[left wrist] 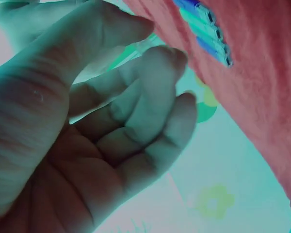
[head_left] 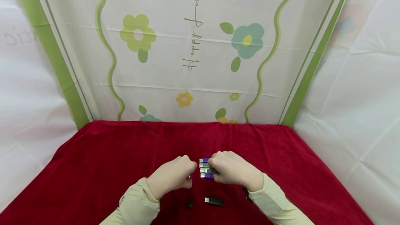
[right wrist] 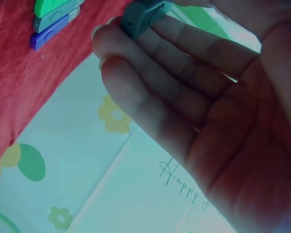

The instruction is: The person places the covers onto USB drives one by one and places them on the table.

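My right hand (head_left: 234, 169) pinches a black USB stick (right wrist: 141, 18) between thumb and fingertips, over a row of USB sticks. That row lies side by side on the red cloth: a purple stick (head_left: 204, 160), a grey-teal one (head_left: 203, 165), a green one (head_left: 202, 170) and another purple one (head_left: 207, 176), metal plugs toward the left. My left hand (head_left: 173, 174) hovers just left of the plugs, its fingers loosely curled with a gap between thumb and fingertips and nothing visible in it. Part of the row is hidden behind the right hand.
Nearer to me on the red cloth (head_left: 103, 169) lie another black USB stick (head_left: 214, 201), plug to the left, and a small black cap-like piece (head_left: 189, 203). A dark object (head_left: 247, 194) shows partly beside the right sleeve. White printed curtains (head_left: 162, 72) surround the table.
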A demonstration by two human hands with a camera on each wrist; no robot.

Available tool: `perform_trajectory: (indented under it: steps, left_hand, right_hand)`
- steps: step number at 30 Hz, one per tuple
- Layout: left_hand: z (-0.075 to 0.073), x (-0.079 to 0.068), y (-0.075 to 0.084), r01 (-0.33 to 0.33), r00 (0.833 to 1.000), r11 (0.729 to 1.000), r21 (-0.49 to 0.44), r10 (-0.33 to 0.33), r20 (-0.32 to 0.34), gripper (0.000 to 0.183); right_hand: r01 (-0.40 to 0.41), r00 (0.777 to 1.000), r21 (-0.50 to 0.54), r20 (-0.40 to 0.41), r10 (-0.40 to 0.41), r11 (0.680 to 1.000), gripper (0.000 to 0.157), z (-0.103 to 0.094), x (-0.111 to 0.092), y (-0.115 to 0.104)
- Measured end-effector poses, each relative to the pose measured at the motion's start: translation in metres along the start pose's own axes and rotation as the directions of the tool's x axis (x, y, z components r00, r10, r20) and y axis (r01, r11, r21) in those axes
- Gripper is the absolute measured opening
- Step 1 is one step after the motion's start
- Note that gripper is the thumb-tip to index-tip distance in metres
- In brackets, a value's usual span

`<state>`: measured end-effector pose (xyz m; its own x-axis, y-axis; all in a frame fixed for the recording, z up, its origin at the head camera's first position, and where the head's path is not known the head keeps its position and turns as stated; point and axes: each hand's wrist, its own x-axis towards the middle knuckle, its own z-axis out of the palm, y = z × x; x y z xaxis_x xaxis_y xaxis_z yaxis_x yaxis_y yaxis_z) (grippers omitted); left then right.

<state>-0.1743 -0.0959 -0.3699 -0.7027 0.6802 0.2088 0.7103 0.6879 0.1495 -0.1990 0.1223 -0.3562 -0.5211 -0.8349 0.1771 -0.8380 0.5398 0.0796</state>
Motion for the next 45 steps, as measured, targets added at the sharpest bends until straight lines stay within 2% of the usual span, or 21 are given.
perform_trajectory:
  steps: [4,9,15,19,25,34,45]
  left_hand:
    - [-0.008,0.001,-0.005,-0.062,0.995,0.997,0.051,0.066,-0.080,0.027]
    - [-0.017,0.002,-0.009,-0.119,0.973,0.986,0.116,0.140,-0.185,0.028]
    - [-0.024,0.002,-0.008,-0.157,0.951,0.977,0.146,0.189,-0.243,0.024]
    - [-0.024,0.002,-0.006,-0.169,0.944,0.972,0.162,0.207,-0.257,0.023]
    - [-0.021,0.003,-0.005,-0.162,0.949,0.972,0.172,0.201,-0.242,0.027]
    - [-0.017,0.003,-0.003,-0.176,0.937,0.956,0.234,0.236,-0.259,0.029]
    - [-0.013,0.004,-0.003,-0.188,0.919,0.940,0.285,0.271,-0.288,0.031]
  right_hand:
    - [-0.004,1.000,-0.004,-0.008,0.004,1.000,0.031,-0.003,-0.001,0.003]
    - [-0.016,1.000,0.000,-0.016,0.016,1.000,0.027,-0.010,-0.001,0.005]
    - [0.014,0.998,0.027,-0.060,-0.012,1.000,0.027,-0.014,0.000,0.006]
    - [0.056,0.992,0.039,-0.114,-0.051,0.998,0.024,-0.014,0.003,0.005]
    - [0.087,0.983,0.059,-0.165,-0.076,0.994,0.021,-0.013,0.005,0.002]
    - [0.096,0.982,0.077,-0.172,-0.082,0.992,0.020,-0.011,0.006,-0.002]
    - [0.121,0.971,0.080,-0.218,-0.101,0.989,0.024,-0.009,0.006,-0.002]
